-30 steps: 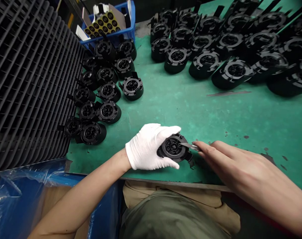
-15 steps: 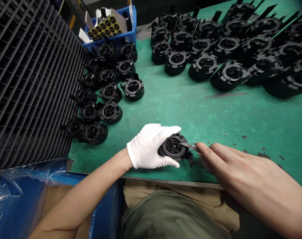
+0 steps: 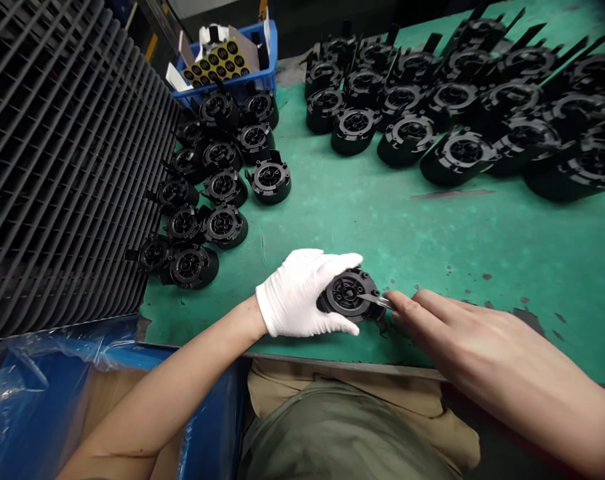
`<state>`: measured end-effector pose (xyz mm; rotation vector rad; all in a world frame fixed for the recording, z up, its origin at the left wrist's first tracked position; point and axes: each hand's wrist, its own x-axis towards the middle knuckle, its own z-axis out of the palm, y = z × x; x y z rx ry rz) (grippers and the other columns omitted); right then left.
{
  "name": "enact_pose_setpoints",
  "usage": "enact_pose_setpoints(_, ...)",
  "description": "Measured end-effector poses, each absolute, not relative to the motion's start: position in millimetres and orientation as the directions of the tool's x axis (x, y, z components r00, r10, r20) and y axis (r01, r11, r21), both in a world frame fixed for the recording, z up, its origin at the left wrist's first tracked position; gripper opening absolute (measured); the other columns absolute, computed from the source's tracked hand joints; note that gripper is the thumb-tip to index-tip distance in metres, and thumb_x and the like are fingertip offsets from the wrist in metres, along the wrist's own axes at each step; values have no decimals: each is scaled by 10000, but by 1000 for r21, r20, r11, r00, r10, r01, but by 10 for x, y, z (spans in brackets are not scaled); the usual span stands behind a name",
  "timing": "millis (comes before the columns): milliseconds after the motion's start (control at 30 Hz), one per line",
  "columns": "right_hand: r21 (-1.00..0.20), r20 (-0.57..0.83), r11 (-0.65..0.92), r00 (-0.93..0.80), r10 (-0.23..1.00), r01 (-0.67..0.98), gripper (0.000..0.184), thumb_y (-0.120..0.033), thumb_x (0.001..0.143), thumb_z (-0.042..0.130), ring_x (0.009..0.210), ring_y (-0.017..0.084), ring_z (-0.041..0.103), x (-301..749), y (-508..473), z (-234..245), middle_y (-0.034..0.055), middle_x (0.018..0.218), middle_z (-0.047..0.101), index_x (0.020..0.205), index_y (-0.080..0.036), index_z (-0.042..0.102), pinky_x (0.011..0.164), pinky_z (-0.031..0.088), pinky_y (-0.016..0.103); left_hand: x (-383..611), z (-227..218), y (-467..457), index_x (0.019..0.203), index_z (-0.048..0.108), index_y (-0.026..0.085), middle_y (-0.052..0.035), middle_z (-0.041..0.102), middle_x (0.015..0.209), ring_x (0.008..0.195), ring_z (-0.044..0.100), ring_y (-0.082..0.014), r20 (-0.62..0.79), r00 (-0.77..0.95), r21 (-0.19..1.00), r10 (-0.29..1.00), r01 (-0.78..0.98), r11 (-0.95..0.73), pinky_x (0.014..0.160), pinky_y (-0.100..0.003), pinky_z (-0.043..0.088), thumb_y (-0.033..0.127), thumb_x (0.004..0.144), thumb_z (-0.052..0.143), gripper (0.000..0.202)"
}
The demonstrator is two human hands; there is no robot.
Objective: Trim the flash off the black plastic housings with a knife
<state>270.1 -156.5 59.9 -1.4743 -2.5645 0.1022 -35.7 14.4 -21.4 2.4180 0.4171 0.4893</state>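
Note:
My left hand (image 3: 300, 290), in a white glove, is closed around a round black plastic part (image 3: 346, 295) and holds it down on the green table (image 3: 407, 227) near the front edge. My bare right hand (image 3: 462, 333) pinches a thin metal blade (image 3: 375, 301) whose tip lies on the face of that part. The right fingers are pressed together on the blade's handle end.
Several similar black parts (image 3: 207, 187) are grouped at the left, and many more (image 3: 457, 93) fill the back right. A blue bin (image 3: 232, 60) with a sheet of round stickers stands at the back. A black slatted rack (image 3: 57, 153) rises on the left. A blue plastic-lined box (image 3: 42, 400) sits below left.
The blade tip has slid slightly lower on the part's face, and my right hand has shifted a little left. The view has drifted a bit; my left hand keeps its hold.

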Motion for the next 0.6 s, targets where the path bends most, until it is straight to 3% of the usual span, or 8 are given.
enact_pose_setpoints(267,-95,221,461,-433,874,882,473,-174,1188,437,711,271,719,2855,-1537,472,37,967,716,1595,-249,665,566,465,407,-369,-204,143,1890,556,224,-283,844,1731,1442,913,-492,238,882,637,406,174,-751,1339,-659,678,1052,1040,831,1219)
enact_pose_setpoints(433,-98,125,510,-498,858,854,417,-202,1247,407,671,247,719,2852,-1322,637,41,893,700,1427,-248,781,564,449,403,-361,-188,149,1872,564,206,-266,877,1655,1375,933,-465,269,877,653,399,139,-745,1309,-629,690,1039,1072,804,1180)
enact_pose_setpoints(600,-74,186,558,-538,822,826,412,-259,1306,415,630,227,701,2849,-1232,684,25,852,672,1330,-209,823,537,443,398,-363,-172,149,1866,573,206,-263,889,1629,1380,934,-468,270,879,648,394,137,-749,1309,-627,691,1038,1069,810,1176)
